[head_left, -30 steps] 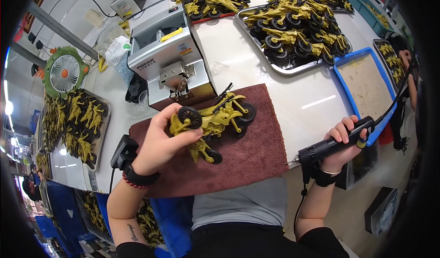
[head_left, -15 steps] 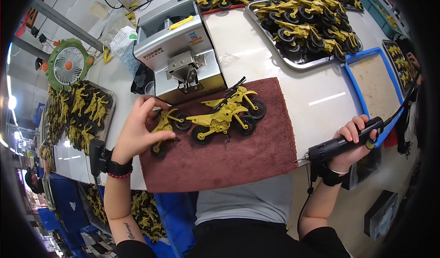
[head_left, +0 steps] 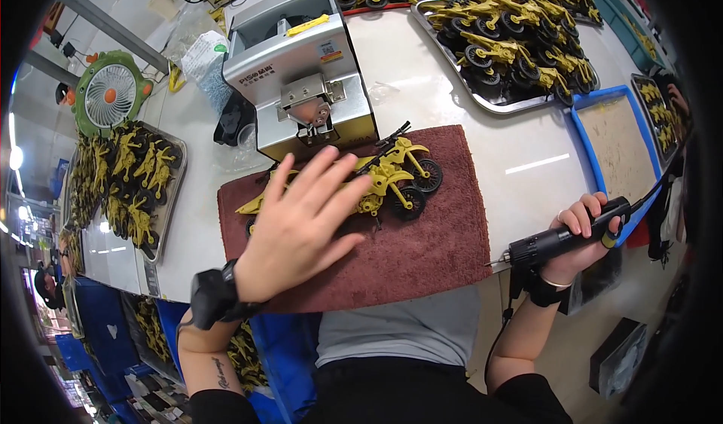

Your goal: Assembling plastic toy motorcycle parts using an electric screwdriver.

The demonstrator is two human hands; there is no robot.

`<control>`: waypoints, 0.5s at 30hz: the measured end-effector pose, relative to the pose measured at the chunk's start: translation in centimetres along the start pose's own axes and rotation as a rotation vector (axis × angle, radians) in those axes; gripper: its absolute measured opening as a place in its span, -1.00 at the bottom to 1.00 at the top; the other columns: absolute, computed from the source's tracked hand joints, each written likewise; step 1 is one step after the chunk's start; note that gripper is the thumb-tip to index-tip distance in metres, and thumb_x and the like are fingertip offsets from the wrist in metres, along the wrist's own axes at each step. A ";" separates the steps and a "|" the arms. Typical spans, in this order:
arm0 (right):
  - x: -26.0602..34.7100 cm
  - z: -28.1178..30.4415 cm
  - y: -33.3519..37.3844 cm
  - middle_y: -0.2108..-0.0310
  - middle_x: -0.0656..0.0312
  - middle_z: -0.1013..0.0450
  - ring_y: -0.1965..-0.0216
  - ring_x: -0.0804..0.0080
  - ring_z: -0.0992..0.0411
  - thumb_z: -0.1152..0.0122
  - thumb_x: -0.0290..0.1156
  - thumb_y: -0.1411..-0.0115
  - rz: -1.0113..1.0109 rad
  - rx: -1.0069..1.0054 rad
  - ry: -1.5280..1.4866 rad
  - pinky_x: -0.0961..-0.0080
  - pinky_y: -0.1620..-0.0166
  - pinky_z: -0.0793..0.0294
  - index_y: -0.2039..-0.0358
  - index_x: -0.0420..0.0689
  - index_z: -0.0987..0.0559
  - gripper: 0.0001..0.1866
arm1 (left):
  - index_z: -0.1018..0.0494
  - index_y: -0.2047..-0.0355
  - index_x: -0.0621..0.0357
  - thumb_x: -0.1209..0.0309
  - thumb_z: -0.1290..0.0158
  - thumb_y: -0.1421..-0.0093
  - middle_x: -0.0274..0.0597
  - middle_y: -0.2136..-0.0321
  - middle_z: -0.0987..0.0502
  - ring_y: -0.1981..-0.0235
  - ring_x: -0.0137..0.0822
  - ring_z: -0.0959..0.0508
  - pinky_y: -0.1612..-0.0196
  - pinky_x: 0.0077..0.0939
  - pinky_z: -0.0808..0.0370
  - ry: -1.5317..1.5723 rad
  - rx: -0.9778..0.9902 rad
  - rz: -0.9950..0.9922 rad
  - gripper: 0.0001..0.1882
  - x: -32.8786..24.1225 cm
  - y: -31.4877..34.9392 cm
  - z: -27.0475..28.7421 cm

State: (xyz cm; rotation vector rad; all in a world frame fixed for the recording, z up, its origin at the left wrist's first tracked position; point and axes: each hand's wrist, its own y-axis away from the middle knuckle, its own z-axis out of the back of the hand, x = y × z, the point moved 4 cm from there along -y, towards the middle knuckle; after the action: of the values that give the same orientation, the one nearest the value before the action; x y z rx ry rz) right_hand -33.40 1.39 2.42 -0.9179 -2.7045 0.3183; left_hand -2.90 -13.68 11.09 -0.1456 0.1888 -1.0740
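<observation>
A boxy metal machine (head_left: 309,100) stands beyond your wide-spread left hand (head_left: 297,232), which half-hides yellow plastic motorbikes (head_left: 388,178) on a fuzzy towel (head_left: 422,266); your right hand (head_left: 578,236) grips a black power screwdriver (head_left: 538,246).

Dark lettering (head_left: 257,76) and a square-code sticker (head_left: 329,52) mark the silver machine (head_left: 297,66) — script letters (head_left: 221,373), the left forearm (head_left: 205,352).

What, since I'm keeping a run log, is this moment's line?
Left hand: spread over yellow-and-black toy motorcycles | Right hand: gripping black cylindrical power screwdriver | Beneath motorcycles: maroon rectangular cloth
</observation>
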 end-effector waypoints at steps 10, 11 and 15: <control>-0.1 -0.2 0.1 0.42 0.27 -0.22 0.57 0.54 -0.21 -0.08 -0.27 -0.13 0.000 0.010 -0.002 0.55 0.41 -0.26 0.17 -0.21 -0.32 -0.66 | -0.48 0.24 0.19 0.49 -0.17 0.18 -0.16 0.30 -0.49 0.31 -0.23 -0.51 0.18 -0.34 -0.47 0.241 -0.244 -0.227 -0.61 -3.7 -0.1 -2.0; -0.2 -0.2 0.0 0.42 0.27 -0.22 0.57 0.54 -0.21 -0.08 -0.27 -0.13 -0.014 0.014 -0.008 0.55 0.41 -0.26 0.17 -0.21 -0.32 -0.66 | -0.48 0.24 0.19 0.49 -0.17 0.18 -0.16 0.30 -0.49 0.31 -0.23 -0.51 0.18 -0.34 -0.47 0.234 -0.247 -0.213 -0.61 -3.6 -0.1 -2.7; -1.1 -0.1 -0.3 0.46 0.30 -0.19 0.58 0.56 -0.19 -0.12 -0.32 -0.11 -0.032 -0.001 -0.022 0.58 0.43 -0.23 0.22 -0.18 -0.28 -0.69 | -0.45 0.18 0.17 0.40 -0.17 0.11 -0.13 0.22 -0.48 0.19 -0.20 -0.50 0.11 -0.33 -0.44 0.141 -0.189 -0.164 -0.59 -2.9 0.3 -3.6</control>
State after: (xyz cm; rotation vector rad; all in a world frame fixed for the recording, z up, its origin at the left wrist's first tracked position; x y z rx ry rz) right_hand -32.67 0.49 2.35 -0.8756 -2.7361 0.3227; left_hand -4.76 -11.05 7.72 -0.2592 0.4113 -1.2299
